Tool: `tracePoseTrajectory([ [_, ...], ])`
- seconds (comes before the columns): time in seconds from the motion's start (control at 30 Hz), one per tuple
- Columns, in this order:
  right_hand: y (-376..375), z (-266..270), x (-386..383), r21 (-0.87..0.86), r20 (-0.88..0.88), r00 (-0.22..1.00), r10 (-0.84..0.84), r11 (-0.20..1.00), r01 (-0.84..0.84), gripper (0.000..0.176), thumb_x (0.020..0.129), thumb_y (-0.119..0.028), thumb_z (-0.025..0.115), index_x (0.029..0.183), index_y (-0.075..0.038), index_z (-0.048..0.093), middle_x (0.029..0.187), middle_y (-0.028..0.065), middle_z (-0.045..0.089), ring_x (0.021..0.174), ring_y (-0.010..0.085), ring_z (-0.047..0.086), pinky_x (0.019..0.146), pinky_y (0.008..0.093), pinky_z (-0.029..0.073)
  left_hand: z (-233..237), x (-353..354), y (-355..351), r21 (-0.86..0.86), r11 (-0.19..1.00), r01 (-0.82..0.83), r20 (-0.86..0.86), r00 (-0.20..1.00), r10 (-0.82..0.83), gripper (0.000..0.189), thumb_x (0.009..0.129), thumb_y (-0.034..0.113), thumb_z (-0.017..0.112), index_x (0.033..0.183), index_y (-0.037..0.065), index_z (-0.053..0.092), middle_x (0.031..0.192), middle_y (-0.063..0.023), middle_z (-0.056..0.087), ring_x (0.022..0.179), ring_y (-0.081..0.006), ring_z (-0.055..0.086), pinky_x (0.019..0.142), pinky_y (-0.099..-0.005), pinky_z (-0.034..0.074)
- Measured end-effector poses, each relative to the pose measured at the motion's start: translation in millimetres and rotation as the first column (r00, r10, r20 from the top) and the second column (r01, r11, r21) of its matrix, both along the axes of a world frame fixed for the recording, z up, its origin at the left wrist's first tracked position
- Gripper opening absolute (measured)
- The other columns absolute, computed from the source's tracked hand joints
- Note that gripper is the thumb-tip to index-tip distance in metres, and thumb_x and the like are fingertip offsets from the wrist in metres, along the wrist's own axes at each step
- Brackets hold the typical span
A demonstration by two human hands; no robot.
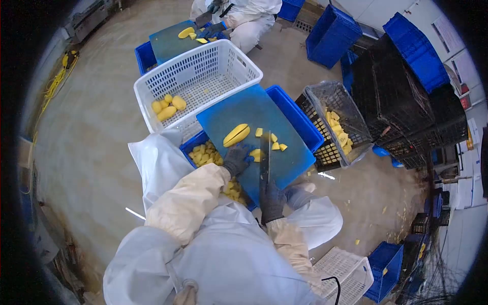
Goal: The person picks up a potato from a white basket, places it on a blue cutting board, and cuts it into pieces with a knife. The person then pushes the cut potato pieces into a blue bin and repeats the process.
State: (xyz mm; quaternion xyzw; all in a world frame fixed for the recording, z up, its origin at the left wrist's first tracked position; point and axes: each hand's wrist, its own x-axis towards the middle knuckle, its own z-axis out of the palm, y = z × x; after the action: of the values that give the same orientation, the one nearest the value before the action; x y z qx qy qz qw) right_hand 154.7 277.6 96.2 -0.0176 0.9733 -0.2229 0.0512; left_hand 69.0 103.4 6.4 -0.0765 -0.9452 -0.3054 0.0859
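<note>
In the head view my right hand [272, 201], in a dark glove, is wrapped round the handle of a broad-bladed knife [265, 165]. Its blade stands over a blue-green cutting board [290, 157], against a yellow potato piece [255, 155]. My left hand [236, 159], also gloved, has its curled fingers pressed on that piece, left of the blade. Just beyond the left hand lies a peeled potato [237, 135] with a lengthwise cut line. Small potato chunks [276, 145] lie right of the blade. Cut chunks [205, 154] fill part of a blue crate under the board.
A white perforated basket [198, 66] holding several whole potatoes [168, 107] stands beyond the board. Right of it is a lined crate of potato pieces [338, 132]. Black crates [391, 91] are stacked farther right. Across from me a co-worker [249, 20] cuts at another board [170, 43].
</note>
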Motion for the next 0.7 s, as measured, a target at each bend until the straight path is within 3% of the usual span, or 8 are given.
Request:
tracePoseTrajectory([
  [0.07, -1, 3, 3, -0.001, -0.499, 0.862, 0.087, 0.995, -0.101, 0.032, 0.087, -0.037, 0.047, 0.088, -0.007, 0.057, 0.074, 0.0206, 0.061, 0.07, 0.0369, 0.06, 0.066, 0.0477, 0.046, 4, -2, 2, 0.005, 1.0, -0.006, -0.025, 1.0, 0.006, 0.039, 0.072, 0.028, 0.061, 0.108, 0.012, 0.057, 0.11, -0.0135, 0.054, 0.103, -0.0332, 0.05, 0.089, -0.0454, 0.038],
  [0.2, 2, -26, 0, 0.08, -0.279, 0.955, 0.099, 0.994, -0.079, 0.034, 0.088, -0.039, 0.045, 0.085, -0.007, 0.055, 0.068, 0.0198, 0.061, 0.065, 0.038, 0.06, 0.064, 0.049, 0.046, 4, -2, 1, 0.055, 0.998, -0.006, -0.033, 0.999, 0.007, 0.039, 0.072, 0.026, 0.06, 0.108, 0.011, 0.057, 0.105, -0.0149, 0.054, 0.099, -0.035, 0.05, 0.086, -0.0464, 0.039],
  [0.27, -5, 2, 0, 0.119, 0.082, 0.996, 0.038, 0.992, -0.048, 0.034, 0.088, -0.039, 0.044, 0.087, -0.007, 0.055, 0.069, 0.0203, 0.061, 0.066, 0.0375, 0.06, 0.061, 0.0492, 0.046, 2, -1, 0, 0.051, 0.999, -0.01, -0.021, 1.0, 0.011, 0.039, 0.072, 0.027, 0.06, 0.108, 0.011, 0.057, 0.104, -0.015, 0.055, 0.098, -0.0357, 0.05, 0.086, -0.0465, 0.039],
  [0.3, -4, 1, 0, 0.12, 0.087, 0.995, 0.039, 0.992, -0.049, 0.034, 0.088, -0.039, 0.044, 0.087, -0.007, 0.055, 0.069, 0.0203, 0.061, 0.066, 0.0375, 0.06, 0.061, 0.0492, 0.046, 2, 0, 0, 0.028, 1.0, -0.006, -0.024, 1.0, 0.007, 0.04, 0.072, 0.027, 0.06, 0.109, 0.011, 0.056, 0.105, -0.0152, 0.054, 0.098, -0.0362, 0.05, 0.086, -0.0464, 0.039],
  [0.37, -2, -7, 0, 0.05, -0.157, 0.983, 0.1, 0.994, -0.094, 0.034, 0.088, -0.039, 0.044, 0.087, -0.006, 0.055, 0.068, 0.0196, 0.061, 0.066, 0.037, 0.061, 0.06, 0.0491, 0.046, 9, 1, 0, 0.005, 1.0, -0.002, -0.019, 1.0, 0.002, 0.041, 0.072, 0.028, 0.06, 0.109, 0.011, 0.056, 0.106, -0.0154, 0.054, 0.099, -0.0368, 0.05, 0.085, -0.0463, 0.039],
  [0.6, -3, -62, -21, 0.061, -0.122, 0.984, 0.129, 0.991, -0.123, 0.029, 0.088, -0.033, 0.046, 0.089, -0.007, 0.057, 0.077, 0.019, 0.062, 0.071, 0.0365, 0.06, 0.06, 0.0479, 0.046, 14, -2, 1, -0.008, 1.0, -0.012, 0.027, 1.0, 0.012, 0.041, 0.075, 0.03, 0.058, 0.113, 0.012, 0.054, 0.111, -0.0174, 0.052, 0.102, -0.0357, 0.05, 0.087, -0.0467, 0.039],
  [0.67, -1, -50, -20, 0.117, -0.483, 0.845, 0.23, 0.973, -0.198, 0.027, 0.088, -0.03, 0.049, 0.093, -0.006, 0.057, 0.081, 0.0181, 0.062, 0.072, 0.0356, 0.06, 0.063, 0.0451, 0.047, 12, 2, 2, -0.032, 0.999, -0.033, 0.012, 0.999, 0.033, 0.041, 0.077, 0.029, 0.058, 0.114, 0.013, 0.053, 0.111, -0.0175, 0.052, 0.103, -0.0352, 0.05, 0.088, -0.0466, 0.039],
  [0.7, 2, -41, -18, 0.121, -0.498, 0.835, 0.235, 0.972, -0.202, 0.027, 0.088, -0.03, 0.049, 0.093, -0.006, 0.057, 0.081, 0.0181, 0.062, 0.072, 0.0356, 0.06, 0.063, 0.0451, 0.047, 12, 1, 2, -0.032, 0.999, -0.009, 0.065, 0.998, 0.011, 0.039, 0.078, 0.029, 0.057, 0.114, 0.013, 0.053, 0.111, -0.0173, 0.053, 0.102, -0.0349, 0.05, 0.088, -0.046, 0.039],
])
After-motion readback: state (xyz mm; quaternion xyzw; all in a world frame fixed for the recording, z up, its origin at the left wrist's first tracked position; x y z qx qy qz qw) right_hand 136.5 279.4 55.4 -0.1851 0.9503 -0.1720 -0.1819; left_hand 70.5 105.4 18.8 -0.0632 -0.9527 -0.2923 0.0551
